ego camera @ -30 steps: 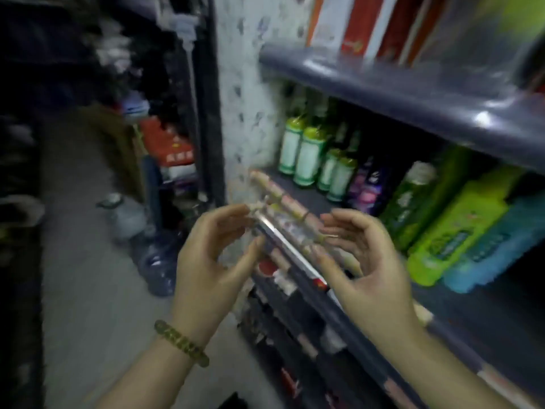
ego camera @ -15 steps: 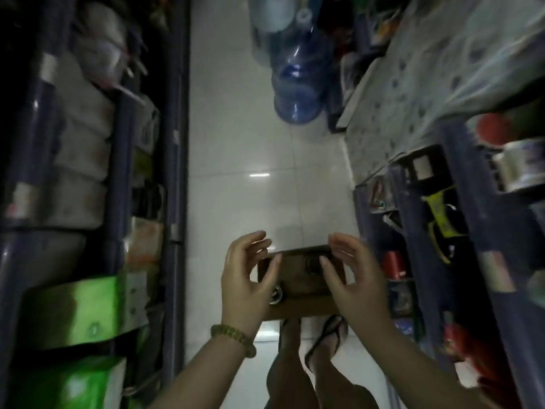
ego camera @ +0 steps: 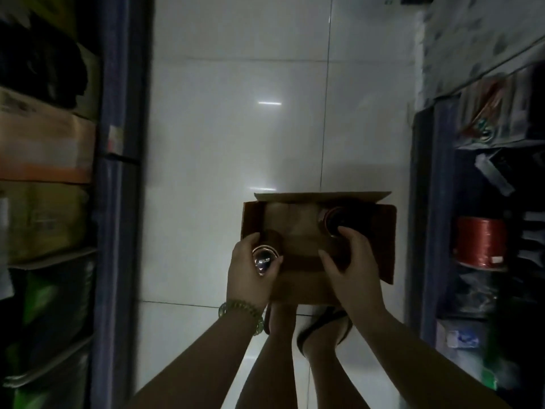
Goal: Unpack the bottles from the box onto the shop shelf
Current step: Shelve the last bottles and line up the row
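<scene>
An open brown cardboard box stands on the white tiled floor in front of my feet. My left hand grips a dark bottle with a shiny round cap at the box's near left corner, fingers and thumb curled round it. A second dark bottle with a reddish rim stands upright at the far right inside the box. My right hand reaches into the box, and its curved fingertips touch the near edge of that bottle's top. The thumb is spread apart from them.
Blue-framed shelves line both sides of the narrow aisle. The left shelf holds cartons and green packs. On the right shelf are a red wire spool and packets. My sandalled feet stand just behind the box.
My view swung from the shelf of green bottles down to the floor. Both hands dropped into the box; the left took hold of a bottle and the right reached the other one.
</scene>
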{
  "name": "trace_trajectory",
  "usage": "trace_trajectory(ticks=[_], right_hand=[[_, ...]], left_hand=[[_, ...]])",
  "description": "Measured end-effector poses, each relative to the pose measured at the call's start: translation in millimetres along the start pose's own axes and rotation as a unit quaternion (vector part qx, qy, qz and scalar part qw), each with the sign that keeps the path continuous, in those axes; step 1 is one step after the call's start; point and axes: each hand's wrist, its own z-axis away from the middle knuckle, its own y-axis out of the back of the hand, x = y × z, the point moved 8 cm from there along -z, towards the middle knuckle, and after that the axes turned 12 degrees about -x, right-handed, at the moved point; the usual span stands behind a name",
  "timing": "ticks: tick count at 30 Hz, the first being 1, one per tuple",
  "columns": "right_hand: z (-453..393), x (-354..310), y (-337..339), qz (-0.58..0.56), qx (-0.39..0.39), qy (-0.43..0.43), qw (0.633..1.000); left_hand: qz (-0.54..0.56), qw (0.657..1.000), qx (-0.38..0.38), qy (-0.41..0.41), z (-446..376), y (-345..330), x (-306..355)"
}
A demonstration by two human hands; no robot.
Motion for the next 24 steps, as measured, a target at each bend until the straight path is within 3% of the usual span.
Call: trace_trajectory(ticks=[5,8,11,15,17,24], right_hand=[[-45,30,-6,0.072,0.061,0.009,0.995],[-60,33,0,0.126,0.107,0.031,0.986],[-71,44,5,0.132,0.104,0.011,0.986],[-83,56,7,0.177,0.085,-0.009,0.98],[-87,59,8,0.189,0.081,-0.011,0.979],[-89,56,7,0.191,0.092,0.026,0.977]], left_hand=[[-0.093,0.995,0.0,0.026,-40,-21,-55],[-0.188,0.982,0.022,0.025,-48,-25,-62],[-0.235,0.972,0.008,-0.01,-46,-34,-56],[-0.21,0.976,-0.057,-0.03,-48,-58,-63],[-0.169,0.984,-0.053,-0.008,-53,-60,-73],[-0.187,0.982,-0.032,0.002,-65,-53,-79]])
